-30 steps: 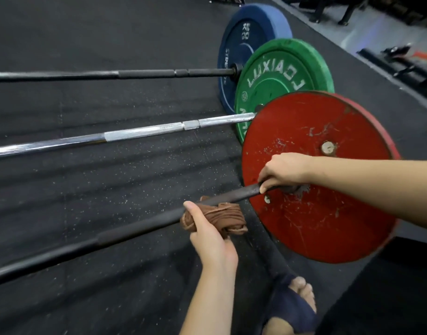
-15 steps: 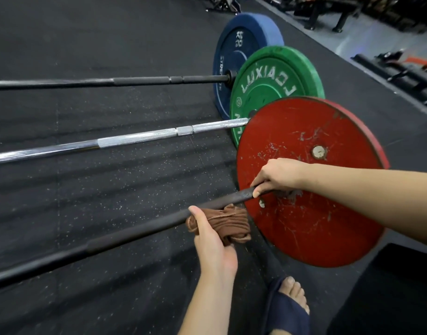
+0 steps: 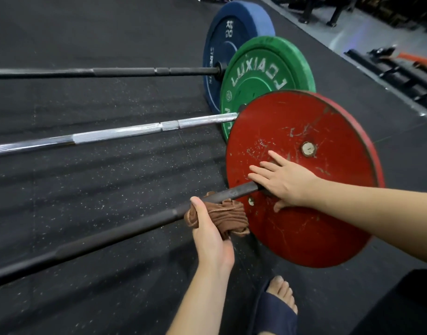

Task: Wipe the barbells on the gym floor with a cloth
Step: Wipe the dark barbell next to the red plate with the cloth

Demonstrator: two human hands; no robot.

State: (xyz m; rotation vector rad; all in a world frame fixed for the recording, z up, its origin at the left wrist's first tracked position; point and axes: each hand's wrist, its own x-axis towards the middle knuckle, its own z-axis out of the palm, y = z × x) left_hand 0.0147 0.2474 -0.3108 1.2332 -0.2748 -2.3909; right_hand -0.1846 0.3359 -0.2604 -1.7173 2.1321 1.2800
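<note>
Three barbells lie side by side on the black gym floor. The nearest one has a dark bar (image 3: pixel 115 238) and a scratched red plate (image 3: pixel 316 213). My left hand (image 3: pixel 210 233) grips a bunched brown cloth (image 3: pixel 229 217) wrapped around this bar close to the plate. My right hand (image 3: pixel 285 182) lies with straight, spread fingers against the red plate's face, over the spot where the bar enters it. Behind are a silver bar (image 3: pixel 110 136) with a green plate (image 3: pixel 263 78) and a black bar (image 3: pixel 98 72) with a blue plate (image 3: pixel 231 37).
My foot in a dark blue slipper (image 3: pixel 277 308) stands just below the red plate. A black mat edge (image 3: pixel 401 305) fills the bottom right corner. Racks and equipment (image 3: pixel 401 66) line the grey floor at the far right. Speckled rubber flooring (image 3: pixel 86 189) stretches left between the bars.
My right hand has let go of the dark bar and opened flat against the red plate. My left hand with the cloth stays on the bar by the plate.
</note>
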